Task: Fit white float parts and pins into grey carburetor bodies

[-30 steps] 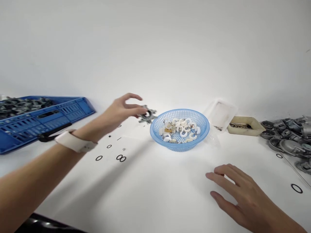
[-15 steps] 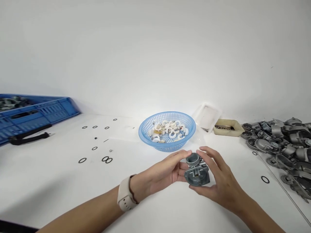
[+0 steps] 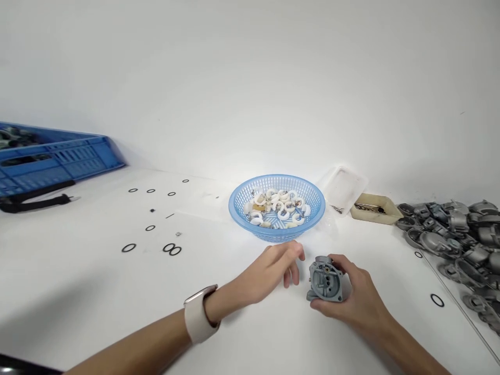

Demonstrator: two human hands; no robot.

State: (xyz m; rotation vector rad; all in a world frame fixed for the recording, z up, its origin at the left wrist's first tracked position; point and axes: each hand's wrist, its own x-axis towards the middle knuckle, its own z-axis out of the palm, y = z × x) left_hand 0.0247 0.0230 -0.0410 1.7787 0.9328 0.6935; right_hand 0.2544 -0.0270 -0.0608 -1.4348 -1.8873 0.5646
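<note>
One metal part [image 3: 330, 288] was in my right hand [image 3: 357, 291], near me and a little right of the middle, its hollow side facing me. I had it gripped, thumb along its near lower edge and fingers around its far right side, spread only as wide as the part itself; most of those fingers were hidden behind it. My left hand [image 3: 269, 268] held nothing that I could see, its fingers loosely bent and parted, just left of the part and apart from it. One pale watch [image 3: 200, 316] circled my left wrist.

Beyond my hands sat one blue basket [image 3: 276, 232] of white curved pieces [image 3: 283, 208], too overlapped to count. Right of it were one white tub [image 3: 346, 188], tilted, and one cream box [image 3: 375, 216] with thin dark bits inside.

I counted ten black rings [image 3: 175, 250] on the table [image 3: 242, 344]: eight on the left, two of them touching, and two on the right. At the far right lay a heap of metal parts [image 3: 464, 255], tangled beyond counting and cut off by the edge. At the far left, one blue crate [image 3: 84, 159] was cut off too, its contents hard to make out.
</note>
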